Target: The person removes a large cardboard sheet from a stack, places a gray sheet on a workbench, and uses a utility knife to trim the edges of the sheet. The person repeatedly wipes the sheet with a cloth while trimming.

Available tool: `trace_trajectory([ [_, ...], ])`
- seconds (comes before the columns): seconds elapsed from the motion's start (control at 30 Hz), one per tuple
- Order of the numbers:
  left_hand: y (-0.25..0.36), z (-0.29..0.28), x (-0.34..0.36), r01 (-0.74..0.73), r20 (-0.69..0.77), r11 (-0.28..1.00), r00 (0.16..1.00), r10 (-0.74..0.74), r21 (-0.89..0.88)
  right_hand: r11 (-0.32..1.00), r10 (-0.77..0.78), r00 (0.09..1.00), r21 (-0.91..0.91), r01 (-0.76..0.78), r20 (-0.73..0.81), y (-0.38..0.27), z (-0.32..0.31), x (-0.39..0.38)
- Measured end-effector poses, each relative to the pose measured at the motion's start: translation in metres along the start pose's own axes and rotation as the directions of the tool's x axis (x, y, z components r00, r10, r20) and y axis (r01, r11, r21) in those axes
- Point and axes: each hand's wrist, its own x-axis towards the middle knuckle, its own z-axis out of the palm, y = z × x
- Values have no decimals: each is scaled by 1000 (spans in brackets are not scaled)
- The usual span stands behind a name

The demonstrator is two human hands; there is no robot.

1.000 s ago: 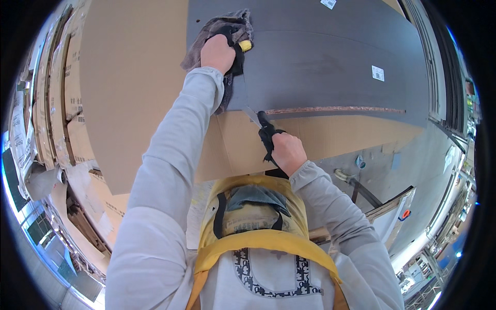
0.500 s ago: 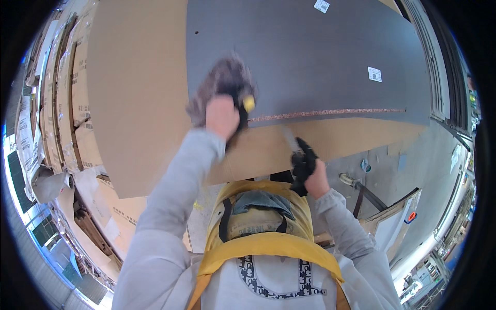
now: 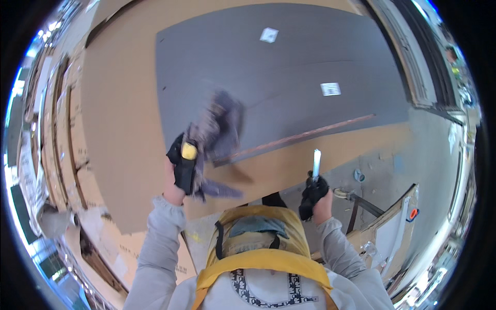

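My left hand [image 3: 182, 168], in a black glove with bare skin at the wrist, is closed on a bunched greyish-purple rag [image 3: 221, 124], blurred by motion. A small yellow piece [image 3: 189, 151] shows at that glove; I cannot tell what it is. The rag hangs over the left end of a dark grey panel [image 3: 294, 67]. A reddish-brown strip [image 3: 310, 133] runs along the panel's near edge. My right hand [image 3: 314, 197], also black-gloved, grips a knife-like tool, its bright narrow blade [image 3: 316, 164] pointing away from me, just short of the cardboard.
A large brown cardboard sheet [image 3: 116, 134] lies under the panel, which bears two white labels. Stacked cartons [image 3: 64, 139] line the left side. Dark frames [image 3: 418, 57] stand at the far right. A roll of tape [image 3: 359, 175] and a metal bar [image 3: 368, 207] are on the floor.
My left hand has moved left and nearer to me with the rag. The tool in my right hand now points straighter ahead. The whole view has shifted, showing more of the panel's far side.
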Motion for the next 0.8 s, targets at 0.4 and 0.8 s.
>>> trace_trajectory([
  [0.4,-97,329,211,-389,372,150,919,129,909,937,171,959,338,-88,-224,21,-127,0],
  [0.8,-135,431,148,-992,947,116,18,-321,58,965,62,928,259,38,-368,-18,-195,57],
])
